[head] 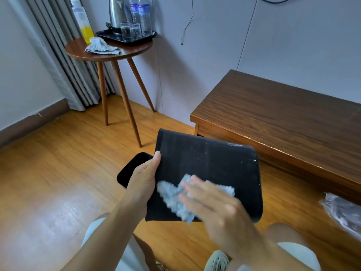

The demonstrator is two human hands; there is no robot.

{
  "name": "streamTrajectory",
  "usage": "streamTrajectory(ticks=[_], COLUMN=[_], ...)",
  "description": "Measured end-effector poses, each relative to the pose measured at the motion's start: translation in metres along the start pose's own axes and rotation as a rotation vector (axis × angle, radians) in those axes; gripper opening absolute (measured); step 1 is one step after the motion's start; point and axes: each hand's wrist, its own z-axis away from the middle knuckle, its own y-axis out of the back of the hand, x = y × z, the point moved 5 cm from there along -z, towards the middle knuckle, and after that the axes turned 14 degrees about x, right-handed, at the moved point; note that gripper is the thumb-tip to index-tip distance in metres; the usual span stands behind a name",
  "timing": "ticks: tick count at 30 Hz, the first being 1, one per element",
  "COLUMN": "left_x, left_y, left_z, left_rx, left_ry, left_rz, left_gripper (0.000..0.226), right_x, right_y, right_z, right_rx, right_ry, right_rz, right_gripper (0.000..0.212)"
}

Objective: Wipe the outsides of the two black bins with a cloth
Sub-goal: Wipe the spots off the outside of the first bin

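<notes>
My left hand (143,177) grips the black bin (211,173) by its left edge, thumb lying on the upper face, fingers hidden behind. Bin is held up off the wooden floor (58,173), tipped on its side, broad face toward me, in front of my knees. Pale scuffs show near its upper right corner.

My right hand (213,202) lies flat, fingers fairly straight, pressing a light blue-grey cloth (172,194) onto that face, lower middle. Hand is motion-blurred; cloth bunches out to the left and right of my fingers. Not a clench, more of a palm press.

Second black bin (132,169) sits on the floor just behind my left hand, only its left part showing, the rest hidden by hand and held bin.

Low wooden bench (273,118) stands against the wall on the right, just past the held bin. Crumpled clear plastic (343,212) lies at the right edge of view, on the floor below the bench front.

Round three-legged side table (109,53) in the far left corner by the curtain (64,55). On it: a spare grey cloth (101,46) near the front edge, a black tray (125,37) at the back with a steel kettle (118,14), two glasses (130,31) and two water bottles (140,14). A bottle with yellow liquid (83,20) stands at the left edge.
</notes>
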Motion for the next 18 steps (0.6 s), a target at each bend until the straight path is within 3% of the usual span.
streamTrajectory(ticks=[5,9,15,18], left_x=[-0.005,-0.007,0.001,0.004], left_y=[0.0,-0.003,-0.004,0.0], left_z=[0.007,0.008,0.004,-0.004], left_rx=[0.007,0.017,0.051,0.099], left_ry=[0.032,0.043,-0.001,-0.002], left_rz=[-0.04,-0.048,-0.03,0.01], left_gripper=[0.047,0.047,0.049,0.045], right_x=[0.07,0.091,0.006,-0.032], right_y=[0.023,0.026,-0.007,-0.005], right_z=[-0.044,-0.061,-0.01,0.028], right_rx=[0.081,0.043,-0.124,-0.15], right_ry=[-0.242,-0.388,-0.071,0.075], right_rz=[0.224,0.182,-0.018,-0.174], right_gripper=[0.042,0.047,0.049,0.035])
